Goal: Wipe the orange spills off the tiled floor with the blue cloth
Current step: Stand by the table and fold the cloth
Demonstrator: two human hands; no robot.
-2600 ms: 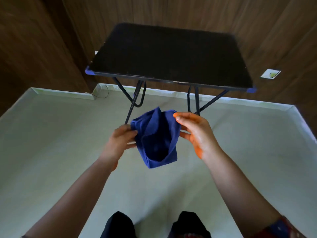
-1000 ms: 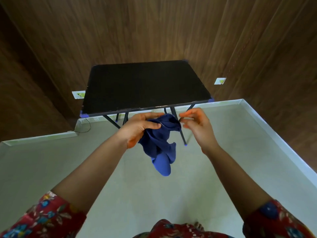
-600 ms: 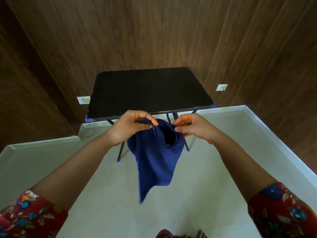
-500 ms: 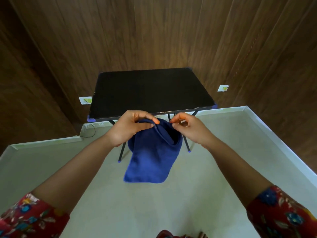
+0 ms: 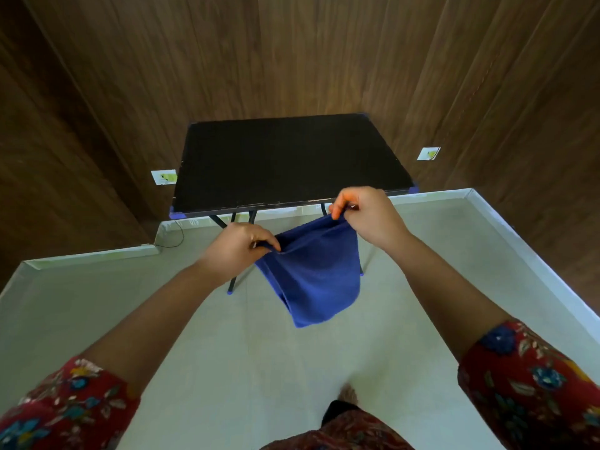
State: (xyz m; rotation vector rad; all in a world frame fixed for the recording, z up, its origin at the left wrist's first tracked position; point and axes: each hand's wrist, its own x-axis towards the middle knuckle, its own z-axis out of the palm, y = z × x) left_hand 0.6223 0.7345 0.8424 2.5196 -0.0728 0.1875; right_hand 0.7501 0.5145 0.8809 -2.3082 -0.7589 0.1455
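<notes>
While the left hand (image 5: 237,251) pinches one top corner of the single cloth (image 5: 318,277) and the right hand (image 5: 370,216), slightly higher and farther out, pinches the other, the cloth hangs spread between them in the air, its lower edge loose above the floor (image 5: 259,352). Beyond both hands stands one black counter (image 5: 285,160), its near edge showing just past the right hand. Two pale plates flank it, a left plate (image 5: 164,177) and a right plate (image 5: 428,153). Floor spreads wide beneath and to both sides of the hands, out to a white skirting (image 5: 519,254) under wooden walls (image 5: 292,53).
</notes>
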